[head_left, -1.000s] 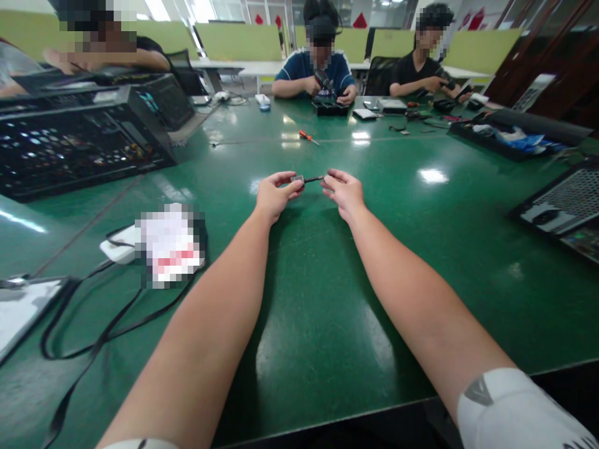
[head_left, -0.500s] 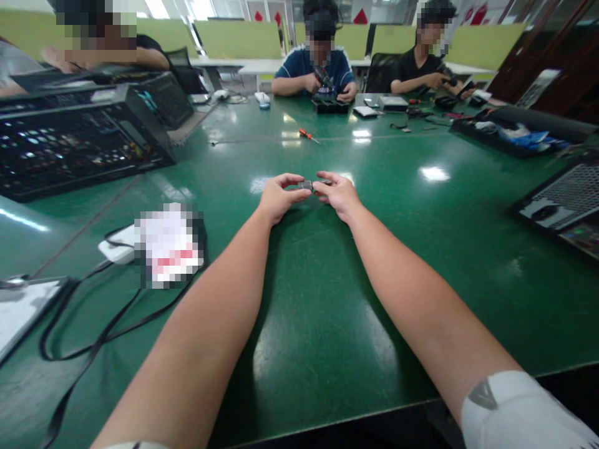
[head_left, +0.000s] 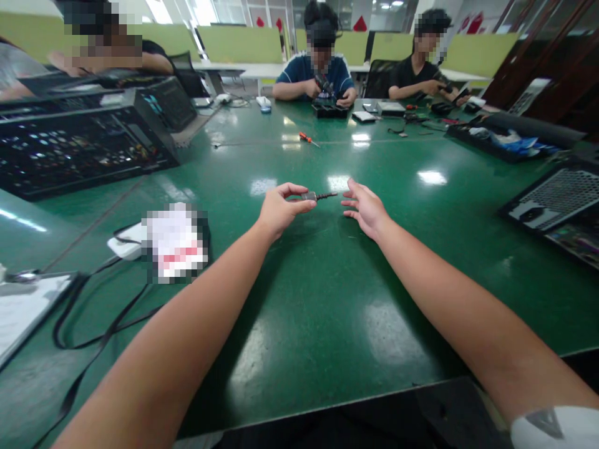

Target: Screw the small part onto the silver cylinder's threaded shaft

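My left hand (head_left: pixel 279 210) is closed in a pinch on a small dark metal part with a thin shaft (head_left: pixel 314 196), held just above the green table (head_left: pixel 309 293); the shaft points right. A short gap to the right, my right hand (head_left: pixel 365 208) hangs with fingers spread and holds nothing, its fingertips turned towards the shaft's tip.
An open computer case (head_left: pixel 79 143) lies at the left, another case (head_left: pixel 552 209) at the right edge. A black cable and white adapter (head_left: pixel 126 240) sit near left. A red screwdriver (head_left: pixel 307 138) lies farther back. Three people sit at the table's far side and left.
My right hand has let go of the small part and drawn away to the right with fingers spread. My left hand keeps the part.
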Tool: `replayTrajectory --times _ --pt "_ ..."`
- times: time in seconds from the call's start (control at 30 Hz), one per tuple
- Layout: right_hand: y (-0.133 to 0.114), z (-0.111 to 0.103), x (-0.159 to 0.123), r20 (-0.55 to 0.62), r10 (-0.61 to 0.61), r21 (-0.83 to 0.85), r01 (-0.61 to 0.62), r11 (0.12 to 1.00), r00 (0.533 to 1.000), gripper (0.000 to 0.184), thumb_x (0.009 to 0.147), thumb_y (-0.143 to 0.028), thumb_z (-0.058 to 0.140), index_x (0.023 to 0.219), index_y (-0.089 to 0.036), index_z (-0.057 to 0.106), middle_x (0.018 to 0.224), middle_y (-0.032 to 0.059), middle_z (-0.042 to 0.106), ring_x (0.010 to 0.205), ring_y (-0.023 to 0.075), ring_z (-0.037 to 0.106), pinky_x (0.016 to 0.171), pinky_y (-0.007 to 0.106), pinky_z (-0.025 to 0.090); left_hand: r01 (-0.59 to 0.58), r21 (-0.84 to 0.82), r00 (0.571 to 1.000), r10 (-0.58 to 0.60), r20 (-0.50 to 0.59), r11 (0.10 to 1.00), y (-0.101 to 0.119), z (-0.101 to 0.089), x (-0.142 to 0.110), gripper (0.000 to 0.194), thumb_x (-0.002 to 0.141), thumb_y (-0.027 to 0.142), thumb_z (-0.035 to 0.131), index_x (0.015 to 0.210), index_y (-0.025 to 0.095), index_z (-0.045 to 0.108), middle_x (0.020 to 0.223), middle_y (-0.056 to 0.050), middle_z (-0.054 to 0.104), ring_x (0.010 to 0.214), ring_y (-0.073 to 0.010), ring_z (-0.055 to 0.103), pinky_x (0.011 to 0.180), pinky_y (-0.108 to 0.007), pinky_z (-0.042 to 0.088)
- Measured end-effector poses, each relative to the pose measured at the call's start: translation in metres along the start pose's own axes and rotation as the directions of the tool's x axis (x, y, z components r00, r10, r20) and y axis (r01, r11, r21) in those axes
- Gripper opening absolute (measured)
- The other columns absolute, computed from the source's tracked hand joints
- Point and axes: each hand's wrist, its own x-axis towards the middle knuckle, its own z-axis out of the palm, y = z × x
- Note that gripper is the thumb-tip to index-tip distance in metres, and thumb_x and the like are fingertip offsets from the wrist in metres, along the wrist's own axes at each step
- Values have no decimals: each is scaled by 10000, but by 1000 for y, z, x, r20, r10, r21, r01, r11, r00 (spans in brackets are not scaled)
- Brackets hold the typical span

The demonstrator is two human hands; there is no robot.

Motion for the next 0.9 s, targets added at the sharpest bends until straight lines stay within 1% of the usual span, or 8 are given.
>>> replayTrajectory --times 0.1,0.23,0.33,0.43,0.5,0.6,0.73,0.9 --pt "-2 -5 -45 51 13 -95 -8 995 999 367 866 -575 676 1058 -269 613 1096 37 666 879 177 651 563 225 458 80 20 996 -81 30 997 14 2 -49 420 496 187 952 838 169 709 814 -52 788 753 -219 760 810 -394 625" --pt "-7 -8 -103 278 -13 -183 66 981 961 367 896 -565 616 1103 -264 643 1156 54 677 993 206 655 629 251 489 232 -33 970 -229 84 972 27 -1 -119 404 528 208 962 824 198 688 837 -56 806 754 -242 786 735 -381 642" --pt "-17 -13 -128 443 -54 -211 162 964 895 346 920 -505 554 1104 -233 664 1100 69 707 950 211 666 648 278 491 172 -14 973 -168 156 985 33 -3 -150 349 577 231 949 810 208 690 830 -50 785 724 -230 774 693 -371 644" --pt "-26 -19 -140 546 -175 -326 400 856 819 215 897 -365 573 976 -206 695 926 49 725 811 192 653 676 304 475 -85 59 977 72 200 995 36 -5 -160 274 610 221 928 781 216 714 840 -57 754 716 -203 735 669 -345 627" --pt "-29 -22 -145 593 -266 -412 571 710 760 133 869 -276 586 889 -203 695 814 26 704 733 177 621 686 316 455 -243 107 943 209 261 964 37 -9 -161 255 624 199 917 789 231 725 829 -62 746 717 -203 716 643 -336 605" --pt "-32 -25 -153 673 -301 -457 700 549 676 106 829 -231 597 883 -204 684 783 15 683 700 173 594 672 319 430 -386 151 884 318 343 910 38 -15 -163 277 630 187 906 817 257 714 776 -53 742 676 -210 699 602 -341 568" --pt "-35 -25 -163 781 -239 -447 784 431 577 85 789 -245 634 858 -202 659 776 15 677 675 168 579 659 312 423 -485 183 827 381 413 855 43 -16 -167 298 621 199 899 817 268 685 743 -48 746 629 -213 697 592 -353 550" --pt "-36 -23 -167 852 -185 -392 830 398 491 82 780 -271 641 833 -209 646 733 13 662 628 165 549 635 311 397 -486 186 828 382 411 854 43 -14 -169 279 640 219 885 815 270 674 734 -51 748 619 -217 698 595 -360 553"
